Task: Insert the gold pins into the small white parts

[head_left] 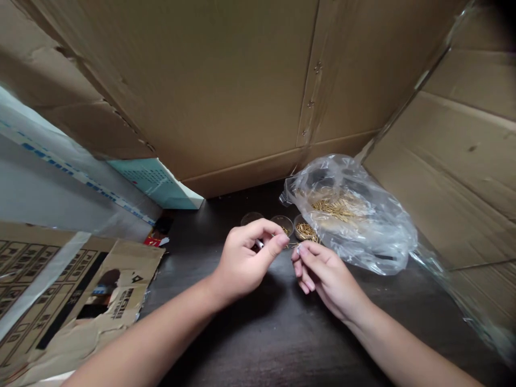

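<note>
In the head view, gold pins (305,231) are seen in a small round cup (296,235) and in a clear bag (387,236) toward the far right corner of the tabletop (250,338). A small pale piece (299,249) seems pinched by the right hand (326,274); whether anything is gripped by the left hand (244,260) cannot be told. The pins, judged light, stiff and slippery, are best taken mid-shank.
</note>
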`<state>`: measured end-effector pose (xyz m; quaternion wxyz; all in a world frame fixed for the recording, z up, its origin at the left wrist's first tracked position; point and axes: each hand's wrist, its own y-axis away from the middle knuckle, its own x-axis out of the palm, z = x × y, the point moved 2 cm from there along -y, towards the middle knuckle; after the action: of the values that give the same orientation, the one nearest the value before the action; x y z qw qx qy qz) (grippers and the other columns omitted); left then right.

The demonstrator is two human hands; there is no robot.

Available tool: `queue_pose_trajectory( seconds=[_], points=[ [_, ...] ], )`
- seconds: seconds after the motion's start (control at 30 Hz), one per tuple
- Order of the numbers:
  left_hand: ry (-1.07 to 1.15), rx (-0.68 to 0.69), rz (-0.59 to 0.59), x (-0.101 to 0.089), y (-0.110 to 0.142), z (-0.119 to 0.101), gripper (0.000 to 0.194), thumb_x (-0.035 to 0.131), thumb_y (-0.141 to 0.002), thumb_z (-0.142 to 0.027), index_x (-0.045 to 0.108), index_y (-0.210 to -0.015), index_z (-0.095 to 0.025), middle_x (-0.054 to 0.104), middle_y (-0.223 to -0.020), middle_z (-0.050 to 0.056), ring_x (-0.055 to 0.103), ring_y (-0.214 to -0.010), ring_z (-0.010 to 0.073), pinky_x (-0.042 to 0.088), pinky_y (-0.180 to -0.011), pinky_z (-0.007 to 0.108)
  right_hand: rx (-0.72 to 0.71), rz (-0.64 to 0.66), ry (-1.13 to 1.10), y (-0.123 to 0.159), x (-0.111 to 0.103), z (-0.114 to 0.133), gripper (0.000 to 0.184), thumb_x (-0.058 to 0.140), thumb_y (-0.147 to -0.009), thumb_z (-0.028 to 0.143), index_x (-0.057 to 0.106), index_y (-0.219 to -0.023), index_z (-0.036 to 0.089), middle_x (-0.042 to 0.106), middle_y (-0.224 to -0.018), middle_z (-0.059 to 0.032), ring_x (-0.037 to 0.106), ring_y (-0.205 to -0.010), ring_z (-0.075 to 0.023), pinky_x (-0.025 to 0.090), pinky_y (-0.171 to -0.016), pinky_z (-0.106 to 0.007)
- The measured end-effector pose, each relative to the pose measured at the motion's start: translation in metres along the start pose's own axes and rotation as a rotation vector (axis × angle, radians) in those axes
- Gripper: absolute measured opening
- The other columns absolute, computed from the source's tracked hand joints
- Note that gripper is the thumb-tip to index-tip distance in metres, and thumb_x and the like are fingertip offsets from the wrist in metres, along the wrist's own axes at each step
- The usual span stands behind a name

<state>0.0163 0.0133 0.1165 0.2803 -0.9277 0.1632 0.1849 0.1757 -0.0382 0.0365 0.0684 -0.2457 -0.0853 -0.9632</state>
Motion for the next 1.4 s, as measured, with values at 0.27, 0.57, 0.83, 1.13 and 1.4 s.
queue_pose_trajectory(
  seconds=[0.27, 0.57, 0.83, 1.13, 1.4],
  points=[
    [0.055, 0.069, -0.228, 0.030, 0.028, -0.001, 0.005, 0.067, -0.093, -0.013, 0.068, -0.091, -0.017, 0.073, -0.072, -0.002, 0.062, -0.057, 0.0055, 0.047, -0.055, 0.014, -0.081, 0.008, 0.092, 0.006, 0.019, 0.032, 0.033, 0.062, -0.098, 0.046, 0.062, -0.082, 0.017, 0.059, -0.070, 0.0028, 0.046, -0.044, -0.0047, 0.042, -0.046, -0.019],
    [-0.278, 0.387, -0.168, 0.028, 0.048, 0.028, 0.002, 0.067, -0.093, -0.018, 0.066, -0.094, -0.017, 0.065, -0.061, -0.002, 0.052, -0.049, 0.0087, 0.039, -0.051, 0.022, -0.091, 0.096, 0.529, -0.003, 0.015, 0.012, 0.044, 0.048, -0.100, 0.059, 0.050, -0.078, 0.021, 0.045, -0.058, 0.0054, 0.044, -0.050, -0.0103, 0.037, -0.051, -0.024],
    [-0.271, 0.380, -0.132, 0.036, 0.054, 0.049, 0.003, 0.068, -0.092, -0.016, 0.066, -0.095, -0.015, 0.065, -0.061, -0.001, 0.050, -0.050, 0.0088, 0.038, -0.052, 0.022, 0.010, 0.139, 0.434, -0.017, -0.004, -0.010, 0.046, 0.049, -0.099, 0.062, 0.051, -0.082, 0.020, 0.045, -0.056, 0.0070, 0.039, -0.048, -0.0098, 0.033, -0.050, -0.023],
    [-0.262, 0.381, -0.030, 0.043, 0.055, 0.061, 0.007, 0.071, -0.090, -0.015, 0.066, -0.094, -0.014, 0.068, -0.066, 0.000, 0.051, -0.050, 0.0097, 0.037, -0.053, 0.025, -0.174, 0.152, 0.653, -0.021, -0.024, -0.016, 0.044, 0.045, -0.105, 0.054, 0.053, -0.078, 0.020, 0.050, -0.064, 0.0031, 0.045, -0.053, -0.0106, 0.038, -0.054, -0.024],
    [-0.230, 0.324, 0.047, 0.045, 0.056, 0.066, 0.004, 0.068, -0.092, -0.015, 0.065, -0.095, -0.015, 0.065, -0.064, -0.001, 0.051, -0.051, 0.0093, 0.038, -0.053, 0.024, -0.001, 0.220, 0.431, -0.025, -0.036, -0.034, 0.041, 0.050, -0.101, 0.057, 0.051, -0.081, 0.021, 0.047, -0.057, 0.0059, 0.045, -0.049, -0.0102, 0.039, -0.052, -0.024]
  ],
)
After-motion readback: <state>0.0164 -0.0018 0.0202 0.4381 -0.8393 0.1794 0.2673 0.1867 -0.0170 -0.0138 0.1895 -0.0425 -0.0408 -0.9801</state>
